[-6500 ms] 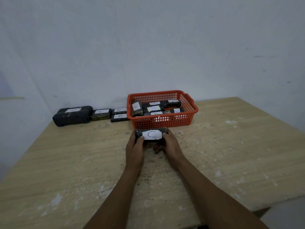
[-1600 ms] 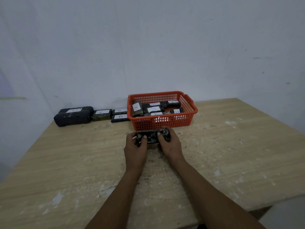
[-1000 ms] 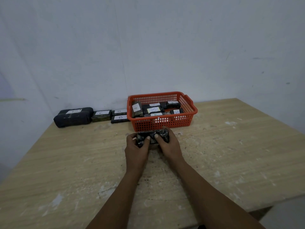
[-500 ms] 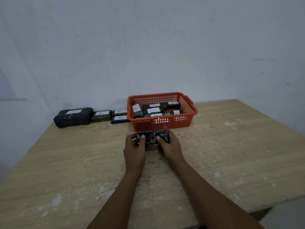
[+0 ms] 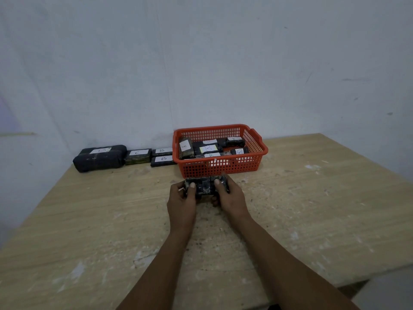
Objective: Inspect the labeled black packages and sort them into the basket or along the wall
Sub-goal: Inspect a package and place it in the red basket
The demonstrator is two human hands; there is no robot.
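Two bare forearms reach in from about 6 o'clock over the wooden counter (image 5: 89, 220), whose near edge runs along the bottom and drops off at the lower right corner. The left hand (image 5: 181, 201) and the right hand (image 5: 230, 199) hold one black package (image 5: 204, 186) between them, each with its fingers curled round an end and a thumb lying on the top face, which shows no label from the head view. The package sits near the centre of the counter, just in front of the orange basket (image 5: 220, 170) and close to its near wall; whether it rests on the surface or is lifted slightly I cannot tell. Bare, scuffed counter spreads wide at 9 o'clock and at 3 o'clock of the hands, out to the slanting left and right edges. The basket, at 12 o'clock of the hands, holds several black packages with white labels, among them one marked A (image 5: 185, 147). At 10 o'clock, lined along the wall (image 5: 201, 63) at the counter's far edge, lie a large dark bundle (image 5: 99, 158), a package marked C (image 5: 137, 156), and two flat packages marked B (image 5: 163, 158), the last just beside the basket's left wall.
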